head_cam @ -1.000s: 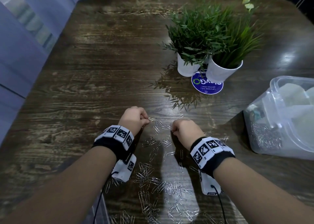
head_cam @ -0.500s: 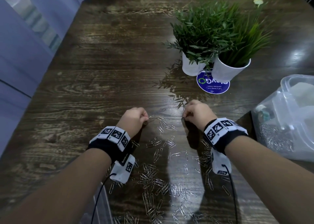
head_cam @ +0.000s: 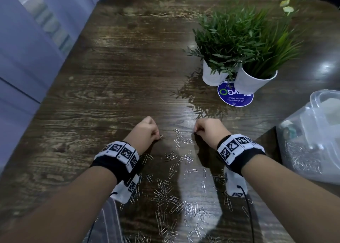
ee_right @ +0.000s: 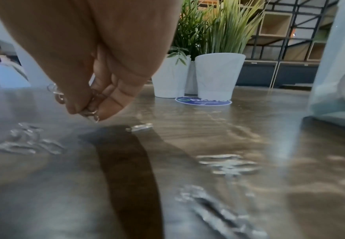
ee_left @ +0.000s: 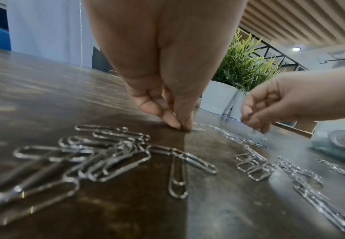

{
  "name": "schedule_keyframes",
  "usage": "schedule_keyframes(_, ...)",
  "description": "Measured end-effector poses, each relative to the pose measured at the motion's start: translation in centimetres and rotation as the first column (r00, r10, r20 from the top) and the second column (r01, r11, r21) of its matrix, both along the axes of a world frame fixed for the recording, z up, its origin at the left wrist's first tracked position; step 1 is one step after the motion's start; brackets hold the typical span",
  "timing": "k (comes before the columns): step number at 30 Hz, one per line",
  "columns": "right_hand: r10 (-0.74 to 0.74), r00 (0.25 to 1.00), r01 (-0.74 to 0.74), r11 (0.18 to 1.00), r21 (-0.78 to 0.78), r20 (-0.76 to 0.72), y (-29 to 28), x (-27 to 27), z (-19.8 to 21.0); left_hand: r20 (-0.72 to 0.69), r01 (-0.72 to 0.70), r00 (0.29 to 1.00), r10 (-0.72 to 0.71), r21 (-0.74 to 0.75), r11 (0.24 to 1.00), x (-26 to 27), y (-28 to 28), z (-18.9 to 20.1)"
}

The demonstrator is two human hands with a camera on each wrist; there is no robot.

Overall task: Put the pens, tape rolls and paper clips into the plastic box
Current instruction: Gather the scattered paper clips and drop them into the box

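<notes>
Dozens of paper clips (head_cam: pixel 171 196) lay scattered on the dark wood surface (head_cam: pixel 114 62), most of them between and behind the two wrists, some tangled in small heaps. The left hand (head_cam: pixel 146 130) was curled, thumb and forefinger tips pressed together right at the surface; the left wrist view showed them pinching down at the spot where a clip (head_cam: pixel 161 136) lay, though whether the clip was actually caught between them could not be told. The right hand (head_cam: pixel 207 130) was also curled and hung just above the surface, with several clips (ee_right: pixel 89 111) held in its bunched fingers (ee_right: pixel 110 100) and wire loops sticking out at the tips and side. More loose clips lay between the two hands.

At the right edge stood the clear box (head_cam: pixel 312 141), well apart from the left hand and near the right forearm, with a mass of clips already inside against its near wall and pale items higher up, too blurred to name. Behind the hands two white pots (head_cam: pixel 253 84) of green plants stood touching each other, the nearer one partly on a round blue sticker (head_cam: pixel 233 99).
</notes>
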State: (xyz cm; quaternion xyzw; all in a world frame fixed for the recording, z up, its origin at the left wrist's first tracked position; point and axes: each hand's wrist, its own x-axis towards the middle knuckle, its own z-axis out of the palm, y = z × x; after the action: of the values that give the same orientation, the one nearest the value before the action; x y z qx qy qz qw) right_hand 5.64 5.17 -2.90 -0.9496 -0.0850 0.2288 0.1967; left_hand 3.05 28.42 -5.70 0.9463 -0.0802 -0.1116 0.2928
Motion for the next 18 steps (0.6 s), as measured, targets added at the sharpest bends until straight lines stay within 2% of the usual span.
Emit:
schedule_keyframes(3,-0.025,0.998,0.019,0.996,0.090,0.065,2.3,0.7,0.8,0.037,0.000,0.999,-0.002,0.053,0.999,0.2,0.0,0.0)
schedule_keyframes(6,0.002,1.000,-0.001,0.994,0.106,-0.005,4.7,1.2,0.7,0.051,-0.019,0.999,0.014,0.099,0.995,0.4,-0.1,0.1)
schedule_keyframes(9,-0.039,0.999,0.038,0.993,0.109,0.005,5.5,1.1,-0.2,0.016,-0.079,0.997,0.079,0.034,0.996,0.2,-0.1,0.2)
schedule_keyframes(10,-0.042,0.999,0.042,0.995,0.088,-0.003,5.7,1.3,-0.5,-0.010,-0.111,0.994,0.111,-0.013,0.994,0.2,-0.1,0.2)
schedule_keyframes(12,-0.006,0.990,0.008,1.000,0.016,-0.143,6.3,2.2,-0.6,-0.055,-0.146,0.988,0.144,-0.035,0.989,0.3,-0.1,0.4)
schedule_keyframes(13,0.009,0.974,-0.016,0.999,-0.030,-0.226,6.6,2.6,-0.6,-0.074,-0.133,0.988,0.133,0.004,0.991,0.4,-0.2,0.6)
schedule_keyframes(14,0.020,0.969,-0.034,0.998,-0.053,-0.246,6.8,2.8,-0.5,-0.088,-0.106,0.990,0.112,0.065,0.992,0.5,-0.3,0.8)
schedule_keyframes(16,0.049,0.984,-0.063,0.995,-0.077,-0.173,7.1,2.4,-1.3,-0.118,-0.066,0.989,0.084,0.151,0.986,0.9,-0.6,1.1)
schedule_keyframes(18,0.051,0.990,-0.069,0.988,-0.140,-0.132,7.1,1.9,-1.6,-0.186,-0.061,0.978,0.093,0.171,0.983,1.3,-0.8,1.2)
